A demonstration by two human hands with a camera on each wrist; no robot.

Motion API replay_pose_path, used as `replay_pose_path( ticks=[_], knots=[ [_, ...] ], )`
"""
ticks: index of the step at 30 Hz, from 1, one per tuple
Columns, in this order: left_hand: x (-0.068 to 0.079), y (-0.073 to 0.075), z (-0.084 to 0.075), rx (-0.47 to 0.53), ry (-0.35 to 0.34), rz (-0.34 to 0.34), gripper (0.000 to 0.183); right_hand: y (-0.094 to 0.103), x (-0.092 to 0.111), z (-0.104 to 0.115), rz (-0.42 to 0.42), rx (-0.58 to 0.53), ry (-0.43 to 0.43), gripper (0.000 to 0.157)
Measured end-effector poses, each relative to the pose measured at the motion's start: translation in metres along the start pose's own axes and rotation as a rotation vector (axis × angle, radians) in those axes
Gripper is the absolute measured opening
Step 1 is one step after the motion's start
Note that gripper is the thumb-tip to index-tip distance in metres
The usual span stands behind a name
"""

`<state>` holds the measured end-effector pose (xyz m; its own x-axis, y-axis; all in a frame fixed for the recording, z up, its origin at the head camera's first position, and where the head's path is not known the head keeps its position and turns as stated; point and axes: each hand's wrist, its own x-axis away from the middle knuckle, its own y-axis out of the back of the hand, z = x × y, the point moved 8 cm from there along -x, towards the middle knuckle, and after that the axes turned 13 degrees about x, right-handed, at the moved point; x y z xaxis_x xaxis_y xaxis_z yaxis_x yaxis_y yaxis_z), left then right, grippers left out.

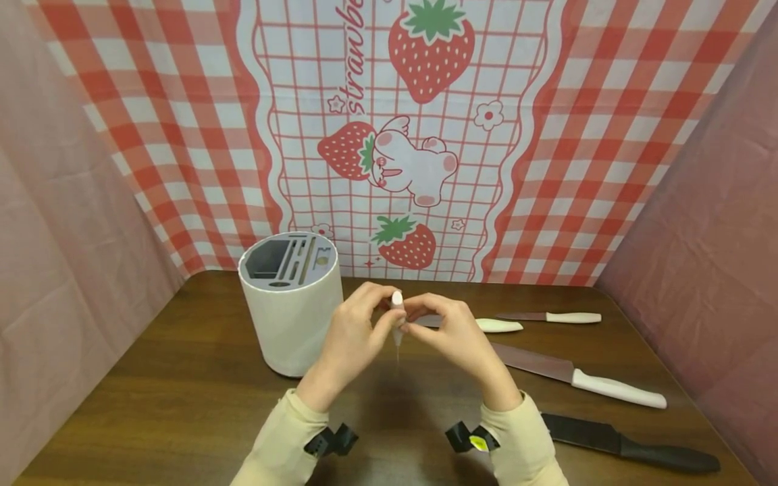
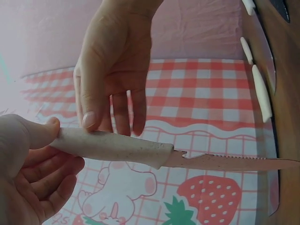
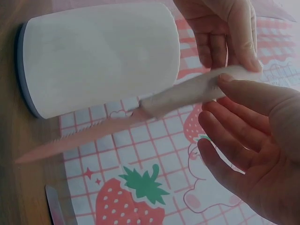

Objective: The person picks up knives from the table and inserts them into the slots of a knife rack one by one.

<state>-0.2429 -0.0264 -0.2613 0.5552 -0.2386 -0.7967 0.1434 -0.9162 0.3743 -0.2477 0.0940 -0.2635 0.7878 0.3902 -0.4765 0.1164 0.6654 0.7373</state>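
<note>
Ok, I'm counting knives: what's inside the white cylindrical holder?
Inside the white cylindrical holder sits a grey slotted insert, with nothing sticking out of it. Most of the lower interior is covered and can't be seen.

right wrist cam // my right grip pinching a serrated knife, left grip's thumb at its handle end // blade aimed at bench, fat white cylinder near it
</note>
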Motion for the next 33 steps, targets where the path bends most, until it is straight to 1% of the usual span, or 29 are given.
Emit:
replay_pose_path(
  ticks=[2,5,9,13,16,19,23,27,33],
  knots=[
    [-0.001,0.004,-0.001,0.002,-0.010,-0.017,0.022,0.000,0.000,-0.004,-0.012,0.010,0.000,0.021],
    [-0.002,0.010,-0.004,0.000,-0.024,-0.039,0.022,-0.002,0.001,-0.017,-0.036,0.017,-0.005,0.020],
    [-0.004,0.016,-0.004,0.000,-0.024,-0.046,0.022,-0.008,0.002,-0.034,-0.038,0.022,-0.017,0.018],
    [-0.003,0.020,-0.004,0.004,-0.023,-0.053,0.022,-0.009,0.005,-0.039,-0.027,0.039,-0.005,0.011],
    [-0.003,0.022,-0.004,0.003,-0.029,-0.061,0.022,-0.007,0.007,-0.040,-0.037,0.068,0.009,0.007],
    [-0.003,0.025,-0.004,-0.001,-0.035,-0.071,0.022,-0.003,0.009,-0.042,-0.049,0.099,0.013,0.007],
    [-0.004,0.029,-0.005,-0.004,-0.059,-0.091,0.022,0.000,0.013,-0.048,-0.051,0.128,-0.006,0.008],
    [-0.005,0.033,-0.007,-0.003,-0.079,-0.108,0.023,0.002,0.017,-0.055,-0.035,0.143,-0.034,0.007],
    [-0.006,0.039,-0.008,-0.004,-0.098,-0.122,0.023,0.005,0.023,-0.063,-0.020,0.164,-0.048,0.007]
  ],
)
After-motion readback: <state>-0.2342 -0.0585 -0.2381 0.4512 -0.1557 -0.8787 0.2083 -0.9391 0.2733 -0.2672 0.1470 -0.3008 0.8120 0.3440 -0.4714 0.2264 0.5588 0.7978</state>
